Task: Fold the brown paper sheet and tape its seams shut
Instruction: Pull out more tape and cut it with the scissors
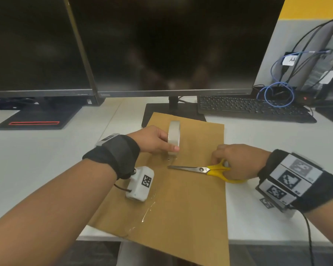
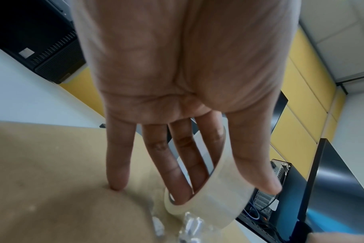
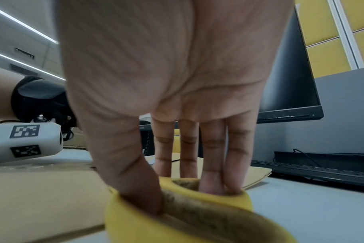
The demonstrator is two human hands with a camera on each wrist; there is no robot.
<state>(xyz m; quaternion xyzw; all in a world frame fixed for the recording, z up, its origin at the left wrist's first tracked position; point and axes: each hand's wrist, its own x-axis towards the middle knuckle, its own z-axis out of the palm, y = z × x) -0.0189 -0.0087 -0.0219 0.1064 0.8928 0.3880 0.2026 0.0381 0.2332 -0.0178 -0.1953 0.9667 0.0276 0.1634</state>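
The brown paper sheet (image 1: 192, 212) lies folded on the white desk, its near end hanging over the front edge. My left hand (image 1: 152, 139) holds a clear tape roll (image 1: 174, 137) upright on the paper, fingers through its core and thumb outside. The left wrist view shows the tape roll (image 2: 214, 202) and my little finger pressing the brown paper sheet (image 2: 52, 180). A strip of clear tape (image 1: 144, 210) runs from the roll toward the near left. My right hand (image 1: 238, 160) grips the yellow-handled scissors (image 1: 200, 169); thumb and fingers sit in the handle loops (image 3: 177, 213). The blades are together and point left under the roll.
Two dark monitors (image 1: 161, 45) stand behind the paper, and one stand base (image 1: 156, 112) touches its far edge. A black keyboard (image 1: 248, 108) lies at the back right, beside a computer tower (image 1: 327, 60) with blue cables. The desk's front edge (image 1: 277, 242) is close.
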